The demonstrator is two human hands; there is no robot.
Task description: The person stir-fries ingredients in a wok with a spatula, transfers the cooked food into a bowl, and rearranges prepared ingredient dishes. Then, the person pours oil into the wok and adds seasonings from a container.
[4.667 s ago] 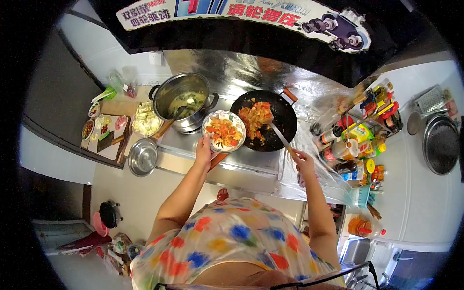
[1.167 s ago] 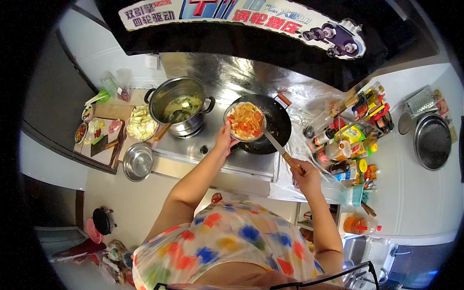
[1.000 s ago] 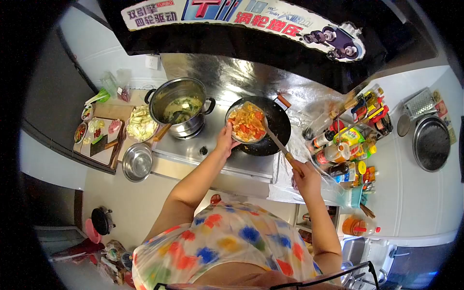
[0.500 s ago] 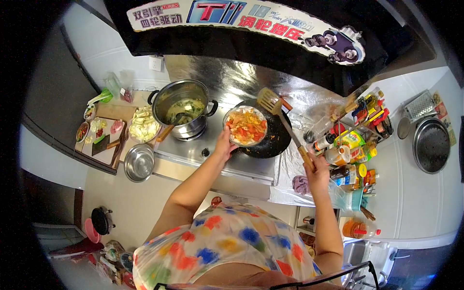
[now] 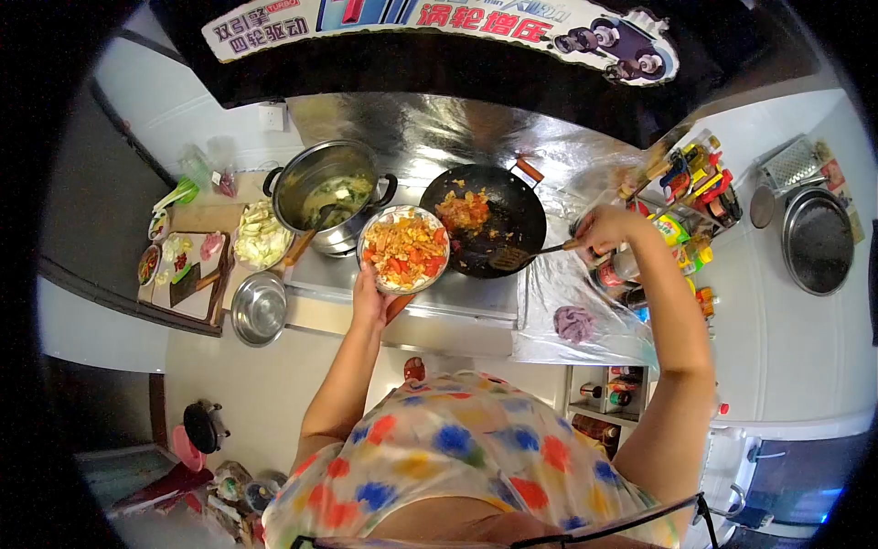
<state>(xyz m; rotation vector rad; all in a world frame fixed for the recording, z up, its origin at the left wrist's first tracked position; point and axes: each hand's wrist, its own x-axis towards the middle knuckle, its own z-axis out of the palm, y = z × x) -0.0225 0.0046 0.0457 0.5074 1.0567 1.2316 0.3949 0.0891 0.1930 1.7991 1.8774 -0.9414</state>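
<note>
My left hand (image 5: 369,300) grips a bowl (image 5: 364,240) heaped with tomato and scrambled egg (image 5: 404,252), held level just left of the wok. My right hand (image 5: 605,229) is closed around the handle of a slotted spatula (image 5: 509,259), whose blade rests low on the right inside of the black wok (image 5: 524,215). More tomato and egg (image 5: 464,211) lies in the wok's upper left part. The wok's wooden long handle (image 5: 399,308) shows partly below the bowl.
Left of the bowl stands a steel pot (image 5: 300,178) of soup with a ladle in it. Beyond are chopped cabbage (image 5: 262,235), a metal basin (image 5: 259,309), and a board with a cleaver (image 5: 187,286). Sauce bottles (image 5: 697,252) crowd the right; a purple cloth (image 5: 573,323) lies nearby.
The bowl has moved left, off the wok, uncovering the food inside. My right hand has risen, and the spatula blade has come down from the wok's far edge into the wok.
</note>
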